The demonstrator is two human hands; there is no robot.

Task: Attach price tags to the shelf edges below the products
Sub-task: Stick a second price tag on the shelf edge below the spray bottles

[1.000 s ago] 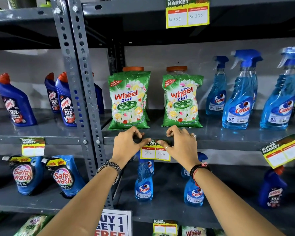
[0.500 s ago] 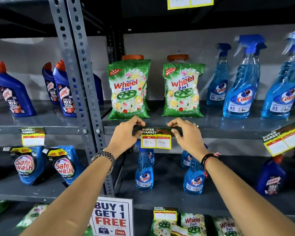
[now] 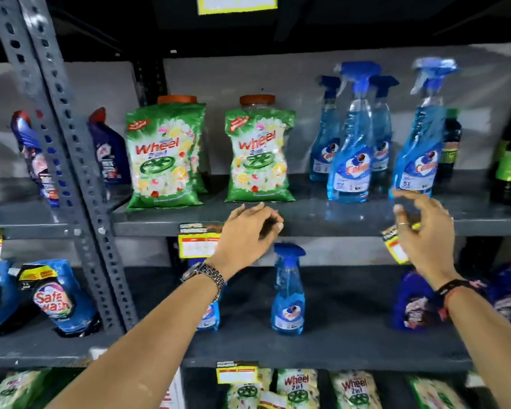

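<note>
A yellow price tag (image 3: 196, 242) hangs on the grey shelf edge (image 3: 322, 227) below two green Wheel detergent bags (image 3: 165, 160). My left hand (image 3: 247, 236) hovers just right of that tag, fingers loosely curled, holding nothing. My right hand (image 3: 425, 234) is in front of a tilted second price tag (image 3: 394, 245) below the blue Colin spray bottles (image 3: 350, 160). Its fingers are spread and blurred, and they hide most of this tag.
A perforated grey upright (image 3: 68, 160) divides the shelving on the left. Harpic bottles (image 3: 109, 152) stand beyond it, Safewash pouches (image 3: 56, 296) below. More Colin bottles (image 3: 288, 293) sit on the lower shelf, with another tag (image 3: 236, 373) and Wheel bags beneath.
Both hands have let go of the tag under the Wheel bags and shifted right. The right hand now reaches the tilted tag under the spray bottles. The view has swung right too.
</note>
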